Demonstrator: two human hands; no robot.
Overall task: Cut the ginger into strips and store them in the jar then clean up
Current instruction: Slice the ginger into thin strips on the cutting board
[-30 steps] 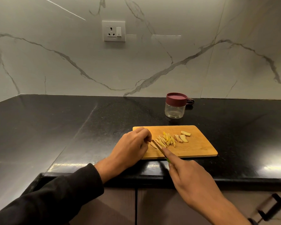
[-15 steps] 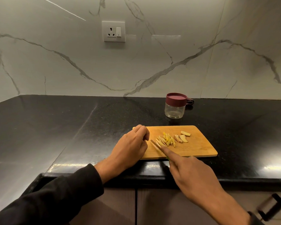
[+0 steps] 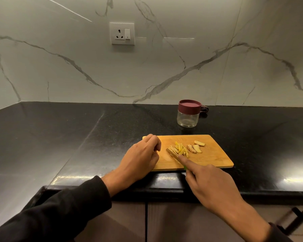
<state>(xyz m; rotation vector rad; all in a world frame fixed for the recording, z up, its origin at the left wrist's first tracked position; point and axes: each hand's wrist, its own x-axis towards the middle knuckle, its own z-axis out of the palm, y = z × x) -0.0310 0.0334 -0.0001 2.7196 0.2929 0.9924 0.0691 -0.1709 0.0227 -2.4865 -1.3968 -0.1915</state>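
Observation:
A wooden cutting board lies on the black counter near its front edge. On it sits a heap of yellow ginger strips, with three uncut ginger slices to their right. My right hand grips a knife with a green handle, index finger stretched along the blade, whose tip rests against the left side of the strips. My left hand rests on the board's left end with fingers loosely curled, holding nothing. A glass jar with a maroon lid stands closed behind the board.
The black counter runs left into a corner, backed by a marble wall with a socket. A small dark object lies behind the jar. Cabinet doors and a black handle sit below the counter edge.
The knife has slid right, up against the strip heap. My left hand has drawn back leftward from the strips and lifted slightly toward the board's far left corner.

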